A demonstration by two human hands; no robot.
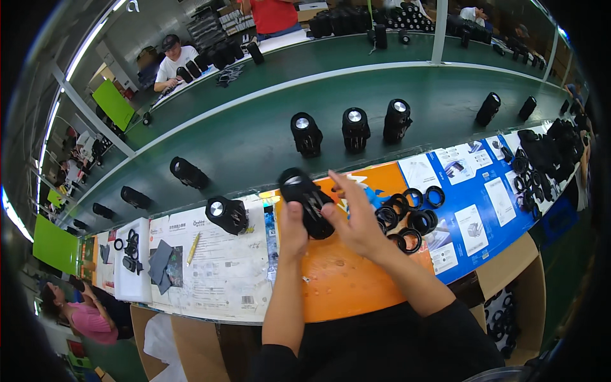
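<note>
A black cylindrical speaker (306,202) is tilted above the orange part of the bench, its upper end blurred. My left hand (294,232) grips its left side, thumb along the body. At its right side is my right hand (358,219), with the thumb by the speaker and the fingers stretched out and apart. Just past that hand lie several black rings (407,219), some overlapping, beside a small blue item (372,196) partly hidden by the fingers. On the white sheet to the left, another black speaker (227,215) with a silver end cap leans over.
Several black speakers (355,130) stand along the green conveyor (254,146). A white foam tray (132,280) with black parts, a grey cloth (160,262) and a yellow pen (193,248) lie left. An open carton (531,299) stands lower right. Other people sit or stand beyond.
</note>
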